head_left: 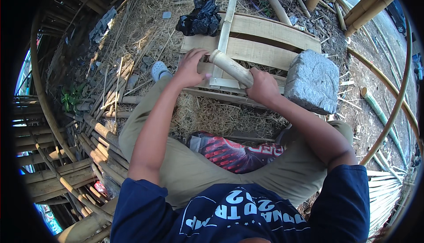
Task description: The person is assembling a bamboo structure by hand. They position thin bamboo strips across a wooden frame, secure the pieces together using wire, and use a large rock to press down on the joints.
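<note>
My right hand point(263, 87) is wrapped round the near right end of a short, thick bamboo length point(232, 70), which lies slantwise over a low bench of wooden slats point(260, 48). Close to the bamboo's other end, my left hand point(192, 68) is open, thumb and fingers spread apart. Whether its fingertips touch the bamboo I cannot tell. Beneath the bamboo, a long pale bamboo strip point(228, 18) lies across the slats and sticks out past their far edge. A small flat pale piece point(224, 83) lies at the strip's near end.
A rough grey stone block point(312, 82) sits on the bench's right end. At its far left is a crumpled black plastic bag point(199, 14). Bamboo poles point(106, 135) are piled to my left, and a green pole point(382, 117) lies right. Shavings point(194, 115) cover the ground.
</note>
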The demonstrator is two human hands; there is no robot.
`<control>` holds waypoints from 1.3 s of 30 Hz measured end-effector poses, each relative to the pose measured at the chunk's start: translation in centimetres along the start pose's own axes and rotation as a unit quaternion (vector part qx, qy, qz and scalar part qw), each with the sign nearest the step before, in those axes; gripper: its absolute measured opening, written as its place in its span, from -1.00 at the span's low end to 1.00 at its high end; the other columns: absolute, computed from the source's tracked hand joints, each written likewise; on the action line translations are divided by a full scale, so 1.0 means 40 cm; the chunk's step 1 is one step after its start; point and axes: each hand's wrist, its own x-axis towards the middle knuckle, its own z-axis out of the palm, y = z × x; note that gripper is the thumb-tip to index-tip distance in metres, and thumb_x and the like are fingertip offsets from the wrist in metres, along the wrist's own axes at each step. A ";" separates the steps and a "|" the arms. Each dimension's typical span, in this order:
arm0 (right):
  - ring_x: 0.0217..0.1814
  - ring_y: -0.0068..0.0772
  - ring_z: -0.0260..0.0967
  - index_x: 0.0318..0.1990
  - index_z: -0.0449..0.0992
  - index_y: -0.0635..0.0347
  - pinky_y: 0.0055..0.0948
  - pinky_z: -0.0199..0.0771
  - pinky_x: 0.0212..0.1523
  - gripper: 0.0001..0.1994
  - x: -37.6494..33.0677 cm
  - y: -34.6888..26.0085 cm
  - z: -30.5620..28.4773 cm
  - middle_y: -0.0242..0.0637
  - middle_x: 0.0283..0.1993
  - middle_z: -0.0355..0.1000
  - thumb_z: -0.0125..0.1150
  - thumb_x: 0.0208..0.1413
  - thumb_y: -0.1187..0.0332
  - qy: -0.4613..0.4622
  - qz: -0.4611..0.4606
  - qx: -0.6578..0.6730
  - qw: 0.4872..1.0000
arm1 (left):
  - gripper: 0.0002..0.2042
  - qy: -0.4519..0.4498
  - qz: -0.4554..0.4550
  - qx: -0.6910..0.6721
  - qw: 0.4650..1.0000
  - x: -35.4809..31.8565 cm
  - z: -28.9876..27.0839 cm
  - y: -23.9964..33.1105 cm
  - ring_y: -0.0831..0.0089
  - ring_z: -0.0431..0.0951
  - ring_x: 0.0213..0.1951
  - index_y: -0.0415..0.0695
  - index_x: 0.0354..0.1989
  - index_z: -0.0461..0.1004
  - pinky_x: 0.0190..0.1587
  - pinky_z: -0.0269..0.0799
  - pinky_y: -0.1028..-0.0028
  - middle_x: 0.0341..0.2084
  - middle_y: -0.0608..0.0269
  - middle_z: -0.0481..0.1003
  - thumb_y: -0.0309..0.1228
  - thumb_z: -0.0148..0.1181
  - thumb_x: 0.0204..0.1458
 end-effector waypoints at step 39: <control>-0.04 0.18 0.60 -0.10 0.51 0.31 0.03 0.60 0.03 -0.66 0.010 -0.003 -0.003 0.12 -0.16 0.60 0.38 -0.04 0.36 -0.023 -0.006 -0.002 1.000 | 0.51 -0.019 -0.506 0.019 0.862 -0.018 0.069 0.140 -0.01 -0.70 0.59 0.09 0.58 -0.68 0.37 -0.43 -0.61 0.58 -0.03 -0.70 0.04 0.64 -0.24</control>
